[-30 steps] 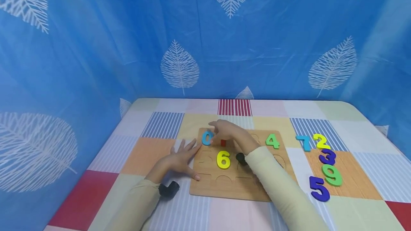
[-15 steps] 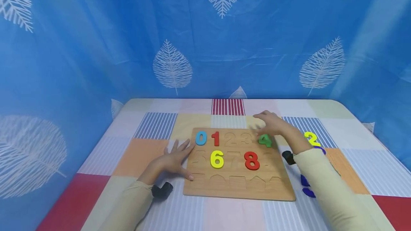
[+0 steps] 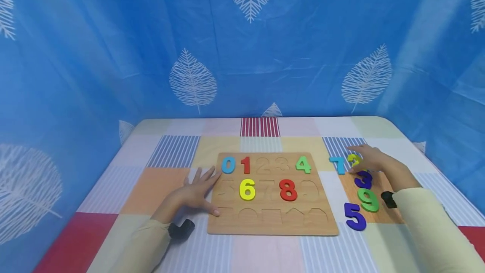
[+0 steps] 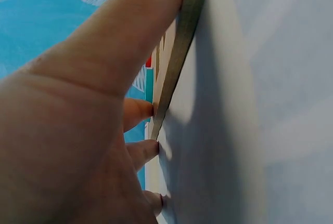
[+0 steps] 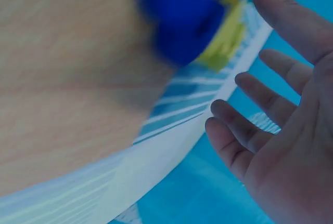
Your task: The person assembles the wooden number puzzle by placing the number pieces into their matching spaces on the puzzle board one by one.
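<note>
My left hand (image 3: pixel 195 193) lies with spread fingers along the left edge of a wooden number puzzle board (image 3: pixel 265 224); in the left wrist view its thumb (image 4: pixel 119 31) touches the board's edge. Over the yellow 2 (image 3: pixel 354 158) hovers my right hand (image 3: pixel 373 159), fingers apart and holding nothing, partly hiding that piece. Close by lie the blue 7 (image 3: pixel 338 165) and the purple 3 (image 3: pixel 363 179), which shows blurred in the right wrist view. Nearer to me are the green 9 (image 3: pixel 368 200) and the purple 5 (image 3: pixel 355 217).
On the board sit the blue 0 (image 3: pixel 228 165), red 1 (image 3: pixel 245 165), green 4 (image 3: pixel 303 164), yellow 6 (image 3: pixel 247 190) and red 8 (image 3: pixel 288 190). Bare outlines show between them and along the front row. A blue leaf-print curtain (image 3: pixel 288 54) hangs behind the patchwork-covered table (image 3: pixel 273 256).
My right hand has swept from over the board's upper left, past the green 4, to the loose numbers at the right. The red 1 and red 8 are uncovered. My left hand stays at the board.
</note>
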Demonstrator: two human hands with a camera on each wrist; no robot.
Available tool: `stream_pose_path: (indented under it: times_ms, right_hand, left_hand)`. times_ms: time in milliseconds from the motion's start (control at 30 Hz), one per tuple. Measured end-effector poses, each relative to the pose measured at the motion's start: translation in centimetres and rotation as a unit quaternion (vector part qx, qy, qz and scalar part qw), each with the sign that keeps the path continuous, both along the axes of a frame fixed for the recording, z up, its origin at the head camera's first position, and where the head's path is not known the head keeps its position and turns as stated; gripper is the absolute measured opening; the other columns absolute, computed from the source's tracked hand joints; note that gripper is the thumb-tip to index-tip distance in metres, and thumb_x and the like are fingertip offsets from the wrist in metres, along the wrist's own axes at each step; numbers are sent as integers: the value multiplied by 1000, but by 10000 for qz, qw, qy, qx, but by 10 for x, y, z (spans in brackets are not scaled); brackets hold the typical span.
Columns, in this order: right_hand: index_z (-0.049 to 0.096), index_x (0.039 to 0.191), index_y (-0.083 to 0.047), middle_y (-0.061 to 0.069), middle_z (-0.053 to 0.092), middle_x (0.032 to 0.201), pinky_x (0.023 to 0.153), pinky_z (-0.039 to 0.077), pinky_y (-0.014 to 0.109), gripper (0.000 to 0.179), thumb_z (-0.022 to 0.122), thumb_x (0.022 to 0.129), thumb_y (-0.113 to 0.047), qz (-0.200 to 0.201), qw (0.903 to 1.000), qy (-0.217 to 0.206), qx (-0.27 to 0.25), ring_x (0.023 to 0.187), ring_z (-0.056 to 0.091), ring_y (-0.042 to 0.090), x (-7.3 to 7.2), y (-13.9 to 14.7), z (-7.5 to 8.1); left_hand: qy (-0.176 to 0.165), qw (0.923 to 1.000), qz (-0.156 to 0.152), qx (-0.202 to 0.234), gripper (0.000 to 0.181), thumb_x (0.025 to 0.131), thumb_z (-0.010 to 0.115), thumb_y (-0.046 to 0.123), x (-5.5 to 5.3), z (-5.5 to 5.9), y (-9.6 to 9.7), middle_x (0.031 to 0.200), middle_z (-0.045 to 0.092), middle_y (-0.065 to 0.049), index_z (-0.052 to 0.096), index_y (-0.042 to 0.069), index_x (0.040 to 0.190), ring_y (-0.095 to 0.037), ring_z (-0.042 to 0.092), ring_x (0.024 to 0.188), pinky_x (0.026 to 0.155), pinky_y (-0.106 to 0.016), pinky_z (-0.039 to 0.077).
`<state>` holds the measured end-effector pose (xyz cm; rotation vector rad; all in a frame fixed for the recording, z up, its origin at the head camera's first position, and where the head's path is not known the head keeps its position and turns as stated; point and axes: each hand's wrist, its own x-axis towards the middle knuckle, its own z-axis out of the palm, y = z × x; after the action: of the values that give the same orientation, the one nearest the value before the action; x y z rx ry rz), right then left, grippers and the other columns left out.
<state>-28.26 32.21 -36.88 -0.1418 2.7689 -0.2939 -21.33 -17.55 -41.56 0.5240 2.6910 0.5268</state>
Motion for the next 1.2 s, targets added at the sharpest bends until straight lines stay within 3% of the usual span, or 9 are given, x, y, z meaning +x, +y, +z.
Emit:
stream_pose_path:
  times_ms: [300, 500, 767, 967, 1200]
  right_hand:
    - [28, 137, 4, 40, 22, 131, 92, 25, 71, 97, 75, 66, -44, -122, 9995, -280, -89, 116, 24, 59, -1, 17, -9]
    - [37, 131, 7, 41, 30, 126, 89, 28, 71, 81, 72, 72, -36, 310, 9990, 162, -284, 112, 30, 59, 2, 27, -16]
    - [41, 129, 7, 38, 31, 125, 88, 32, 69, 78, 72, 71, -35, 176, 9982, 284, -494, 108, 34, 56, 0, 28, -23]
    - [43, 127, 10, 39, 33, 126, 85, 36, 67, 80, 70, 74, -42, 415, 9937, 670, -798, 110, 35, 56, 4, 16, -23]
    - [43, 128, 9, 36, 37, 126, 85, 39, 64, 77, 69, 76, -41, 584, 9885, 924, -1049, 109, 40, 52, 2, -19, -12]
  left_hand:
    - [-25, 10000, 83, -4, 116, 56, 79, 53, -2, -3, 0, 154, 5, -14, 17, 16, 147, -47, -9, 136, 97, -74, -4]
    - [-68, 9999, 86, -23, 115, 57, 78, 53, -2, -4, 1, 154, 4, -12, 16, 18, 147, -46, -10, 137, 98, -73, -5]
    - [-67, 9999, 99, -79, 115, 57, 79, 52, -2, -4, 1, 154, 4, -12, 16, 18, 147, -46, -9, 137, 98, -73, -4]
    - [-75, 9999, 99, -75, 114, 58, 79, 52, -2, -4, 1, 155, 4, -12, 16, 18, 147, -45, -10, 137, 98, -73, -4]
    - [-59, 9999, 135, -70, 114, 57, 79, 51, -2, -2, 2, 154, 4, -12, 17, 18, 147, -45, -10, 137, 99, -72, -5]
